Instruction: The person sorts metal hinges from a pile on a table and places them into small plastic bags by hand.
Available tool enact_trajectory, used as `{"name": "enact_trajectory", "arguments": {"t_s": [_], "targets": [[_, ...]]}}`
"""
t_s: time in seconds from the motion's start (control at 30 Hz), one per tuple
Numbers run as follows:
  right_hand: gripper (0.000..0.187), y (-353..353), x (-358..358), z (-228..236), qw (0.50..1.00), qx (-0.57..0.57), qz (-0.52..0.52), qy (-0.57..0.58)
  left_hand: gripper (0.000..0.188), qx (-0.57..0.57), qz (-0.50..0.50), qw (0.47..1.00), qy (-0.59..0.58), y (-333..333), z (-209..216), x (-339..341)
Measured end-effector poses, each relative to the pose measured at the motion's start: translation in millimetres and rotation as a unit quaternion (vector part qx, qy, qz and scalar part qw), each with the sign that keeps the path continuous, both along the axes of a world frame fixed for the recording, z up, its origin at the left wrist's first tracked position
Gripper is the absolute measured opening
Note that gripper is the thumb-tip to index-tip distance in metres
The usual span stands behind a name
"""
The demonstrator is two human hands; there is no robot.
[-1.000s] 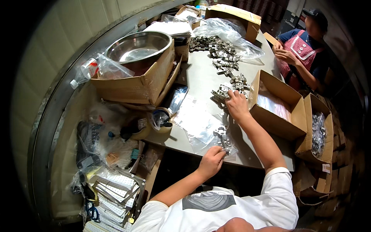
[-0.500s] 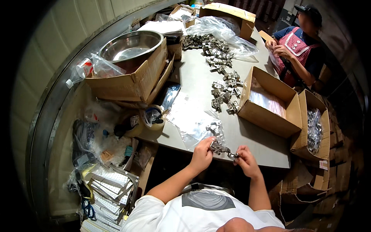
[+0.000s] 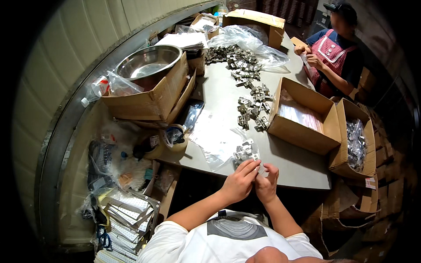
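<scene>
At the near edge of the table, my left hand (image 3: 240, 181) and my right hand (image 3: 266, 183) meet, fingertips almost touching. Both are closed on the near end of a clear plastic bag (image 3: 239, 163); the exact grip is partly hidden by the fingers. Just beyond my fingertips, several metal cabinet hinges (image 3: 247, 150) lie in or on this bag; I cannot tell which. More clear bags (image 3: 215, 141) are spread flat to the left of them. Farther up the table runs a long loose pile of hinges (image 3: 243, 59), with a smaller cluster (image 3: 252, 113) nearer me.
On the right stand an open carton (image 3: 302, 136) with flat clear bags and another (image 3: 344, 168) with bagged metal parts. A steel basin (image 3: 149, 63) sits on a carton (image 3: 153, 103) at left. Papers (image 3: 127, 221) are stacked lower left. A co-worker (image 3: 331, 57) handles a bag across the table.
My hands have come together; the hinges that hung between them are now out of my fingers, and more hinges lie at the bag just ahead. The view has shifted slightly.
</scene>
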State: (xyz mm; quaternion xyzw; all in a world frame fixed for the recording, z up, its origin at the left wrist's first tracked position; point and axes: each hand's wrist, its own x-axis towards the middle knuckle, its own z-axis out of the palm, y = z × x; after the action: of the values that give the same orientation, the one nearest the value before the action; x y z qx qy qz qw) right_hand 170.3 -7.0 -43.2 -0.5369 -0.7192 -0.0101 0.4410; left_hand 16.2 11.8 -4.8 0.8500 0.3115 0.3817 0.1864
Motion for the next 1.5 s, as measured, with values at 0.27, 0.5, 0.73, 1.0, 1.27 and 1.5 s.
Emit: {"name": "enact_trajectory", "arguments": {"t_s": [0.27, 0.5, 0.73, 1.0, 1.27, 1.5], "targets": [[0.028, 9.0, 0.5, 6.0, 0.984, -0.010, -0.038, -0.176, 0.041, 0.017, 0.104, 0.994, 0.035, -9.8, -25.9, -27.7], [0.010, 32.8, 22.4, 42.3, 0.986, 0.040, 0.115, -0.115, 0.018, 0.103, 0.056, 0.992, 0.056, 42.4, 25.4, -53.3], [0.013, 52.3, 49.1, 128.0, 0.992, -0.005, 0.123, 0.005, 0.019, 0.085, -0.018, 0.987, -0.133, 82.7, 94.9, -34.0], [0.021, 13.4, 41.9, 149.5, 0.978, -0.027, 0.208, -0.006, 0.039, 0.030, -0.115, 0.982, -0.147, 35.6, 94.6, -1.1], [0.023, -10.2, 38.2, 142.0, 0.985, 0.001, 0.159, -0.060, 0.047, 0.012, -0.122, 0.979, -0.161, 20.0, 73.3, 7.7], [0.017, -31.4, 68.6, 122.4, 0.995, -0.031, 0.055, -0.080, 0.046, -0.056, -0.110, 0.958, -0.260, 14.9, 61.8, -8.5]]}}
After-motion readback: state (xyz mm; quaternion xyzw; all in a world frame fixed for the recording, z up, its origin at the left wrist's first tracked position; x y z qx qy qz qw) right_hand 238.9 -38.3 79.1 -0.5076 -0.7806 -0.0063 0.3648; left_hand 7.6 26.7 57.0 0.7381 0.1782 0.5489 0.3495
